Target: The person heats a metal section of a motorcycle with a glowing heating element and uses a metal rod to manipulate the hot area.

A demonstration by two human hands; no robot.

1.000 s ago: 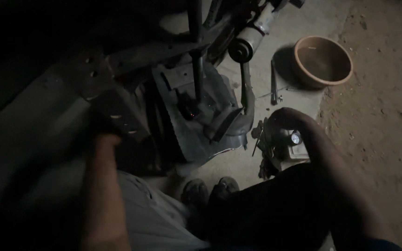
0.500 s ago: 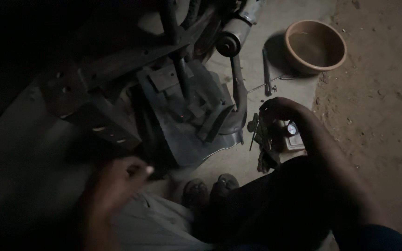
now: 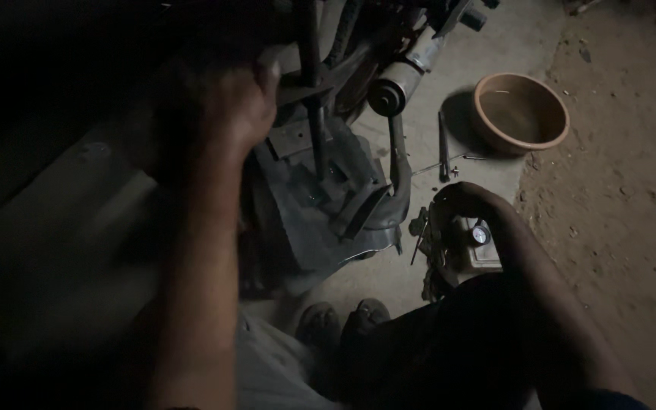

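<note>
My left hand [image 3: 241,106] is raised up against the dark metal frame of a machine [image 3: 320,152], fingers curled near an upright rod [image 3: 314,114]; the dim light hides whether it grips anything. My right hand [image 3: 461,203] rests low on the ground, fingers bent over a small box of tools and metal parts [image 3: 472,247]. I cannot make out what, if anything, it holds. A grey curved metal cover [image 3: 328,220] lies under the machine between my hands.
A brown round bowl [image 3: 521,112] stands on the concrete at the upper right. A long thin tool [image 3: 443,148] lies next to it. My shoes [image 3: 343,323] show at the bottom centre. Sandy ground runs along the right side.
My left hand has risen from low at the left up to the machine's frame. My right hand has stayed at the small box. The camera has shifted.
</note>
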